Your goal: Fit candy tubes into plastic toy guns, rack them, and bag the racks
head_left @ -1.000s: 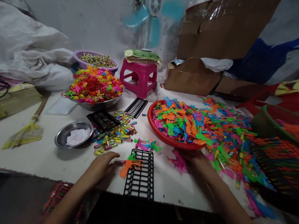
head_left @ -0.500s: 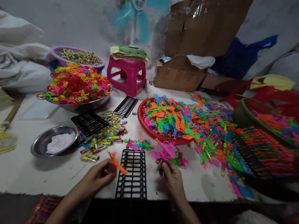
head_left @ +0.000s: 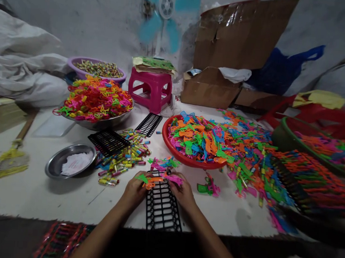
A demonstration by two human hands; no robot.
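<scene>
Over the far part of a black plastic grid rack (head_left: pixel 162 211), both my hands are close together. My left hand (head_left: pixel 133 191) is closed on an orange toy gun (head_left: pixel 152 180), and a bright green piece (head_left: pixel 141 178) shows by its fingers. A pink toy gun (head_left: pixel 174 178) is gripped in my right hand (head_left: pixel 184 192), its front end close to the orange one. Fingertips are partly hidden. Several pink, green and blue toy guns (head_left: pixel 159 165) lie at the rack's far end. Green and pink toy guns (head_left: pixel 209 186) rest to the right of my right hand.
A red basin (head_left: pixel 171 152) heaped with toy guns stands behind, with more spilling rightward. Left are small coloured tubes (head_left: pixel 121 163), black racks (head_left: pixel 108 142), a metal bowl (head_left: pixel 53 171) with paper slips and a heaped metal basin (head_left: pixel 109 122). A filled rack (head_left: pixel 314 182) lies right.
My hands have come together over the rack's far end, the left moving right and the right moving left with the pink toy gun. The view has shifted slightly.
</scene>
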